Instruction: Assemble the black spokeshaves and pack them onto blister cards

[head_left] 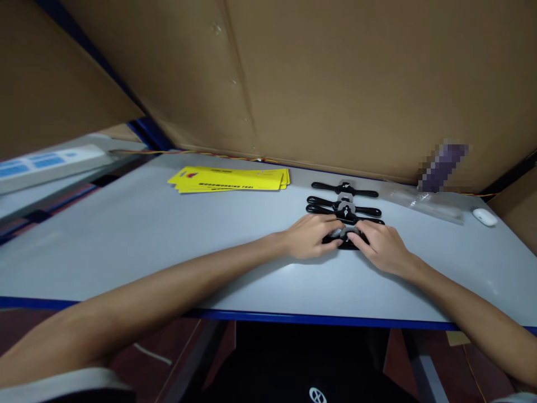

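Observation:
My left hand [315, 236] is closed around the left side of the nearest black spokeshave [348, 245]. At its right side, my right hand [382, 244] grips the same tool, thumb close to the grey metal piece at its middle. The fingers cover most of both handles. Just beyond my fingertips lie more black spokeshaves [346, 212] in a stacked row, grey metal pieces showing between them. The farthest spokeshave [344, 189] lies a little apart, its two handles pointing left and right.
Yellow printed cards [235, 180] lie in a loose pile at the back left. Clear plastic bags [432, 206] and a white computer mouse [485, 217] are on the right. Cardboard panels [335, 84] rise behind the grey table [235, 224]. A purple pixelated patch [442, 168] shows near the back.

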{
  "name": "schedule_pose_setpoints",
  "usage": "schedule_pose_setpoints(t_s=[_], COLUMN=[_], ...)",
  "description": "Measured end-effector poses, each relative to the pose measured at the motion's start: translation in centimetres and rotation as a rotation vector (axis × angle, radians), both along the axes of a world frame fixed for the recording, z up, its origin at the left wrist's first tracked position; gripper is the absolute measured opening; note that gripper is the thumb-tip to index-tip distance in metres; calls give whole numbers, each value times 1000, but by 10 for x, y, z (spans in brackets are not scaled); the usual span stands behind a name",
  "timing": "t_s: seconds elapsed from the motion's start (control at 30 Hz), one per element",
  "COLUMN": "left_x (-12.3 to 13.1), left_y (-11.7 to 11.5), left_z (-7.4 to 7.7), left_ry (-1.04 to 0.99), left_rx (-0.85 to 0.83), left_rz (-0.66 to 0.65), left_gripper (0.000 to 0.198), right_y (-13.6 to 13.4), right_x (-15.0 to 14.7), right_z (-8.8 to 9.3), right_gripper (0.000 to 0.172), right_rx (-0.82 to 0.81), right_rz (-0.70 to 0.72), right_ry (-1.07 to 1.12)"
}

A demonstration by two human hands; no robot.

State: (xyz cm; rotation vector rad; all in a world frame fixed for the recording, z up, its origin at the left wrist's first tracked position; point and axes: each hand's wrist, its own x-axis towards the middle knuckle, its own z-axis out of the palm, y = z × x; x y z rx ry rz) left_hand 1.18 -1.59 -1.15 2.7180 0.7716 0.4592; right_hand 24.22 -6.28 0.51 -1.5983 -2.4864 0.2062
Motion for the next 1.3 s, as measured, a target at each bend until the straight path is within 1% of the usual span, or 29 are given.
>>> schedule_pose_setpoints(t_s=[0.1, 0.2, 0.27, 0.4, 0.53, 0.6, 0.73, 0.8, 0.9, 1.03, 1.17, 1.23, 1.3], left_x=[0, -1, -2, -1, -2, -2, -2, 0, 3, 5, 4, 4, 3], left_y=[2, 3, 3, 2, 3, 4, 4, 2, -1, -4, -2, -1, -1], left_z=[1, 2, 2, 0, -2, -3, -4, -4, -5, -5, -6, -7, -7], left_ry=[-46, -69, -78, -94, -116, -117, -102, -90, -72, -67, -88, -111, -127], left_rx=[-45, -67, -80, -80, -84, -82, -48, -26, 22, 74, 54, 27, -3], left_rz=[-29, -31, -25, -25, -50, -66, -56, -26, 26, 42, 24, 10, -3], left_gripper=[28, 22, 19, 18, 16, 16, 18, 19, 19, 23, 24, 23, 22], right_y=[1, 0, -1, -4, -4, -3, -2, -2, -2, -2, -1, 0, 1], right_x=[1, 1, -1, -4, -3, -2, 0, 0, 1, 1, 0, 1, 3], right_z=[-2, -3, -3, -5, -10, -13, -14, -13, -11, -12, -14, -13, -10], right_gripper=[26, 22, 23, 26, 34, 33, 21, 19, 18, 18, 19, 20, 23], right_rx=[42, 174, 245, 319, 419, 459, 430, 408, 414, 469, 571, 602, 624], right_rz=[20, 70, 101, 164, 186, 204, 286, 320, 331, 329, 355, 391, 461], right_ry=[120, 204, 191, 129, 102, 95, 75, 63, 41, 28, 14, -11, -42])
